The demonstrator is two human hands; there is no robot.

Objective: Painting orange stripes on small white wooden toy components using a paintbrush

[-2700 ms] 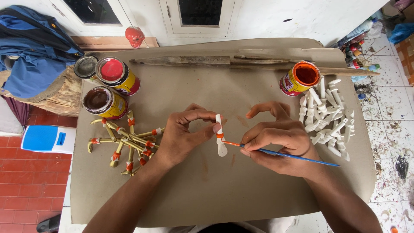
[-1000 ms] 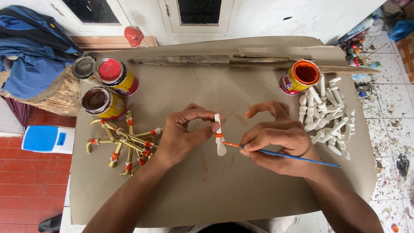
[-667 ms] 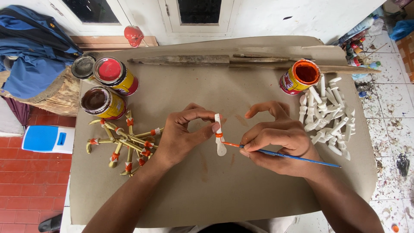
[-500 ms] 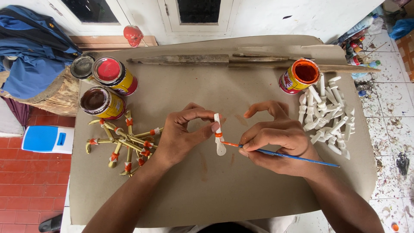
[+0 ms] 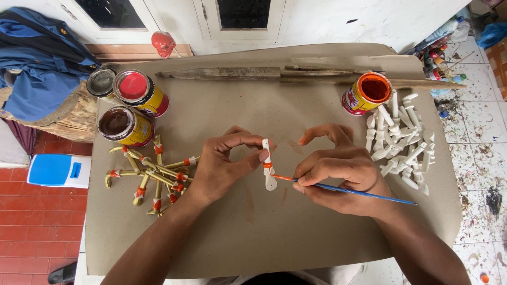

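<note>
Centrally, over the brown board [image 5: 253, 232]: left hand [image 5: 219, 166] pinching a white peg [image 5: 268, 164] upright between thumb and fingers, right hand [image 5: 340, 169] clamped on a blue brush [image 5: 364, 192], tip touching the peg's orange band. Right of that, an open orange tin [image 5: 367, 94] beside a heap of white pegs [image 5: 401, 140]. Left, gold pegs [image 5: 153, 177] below three tins [image 5: 127, 105].
</note>
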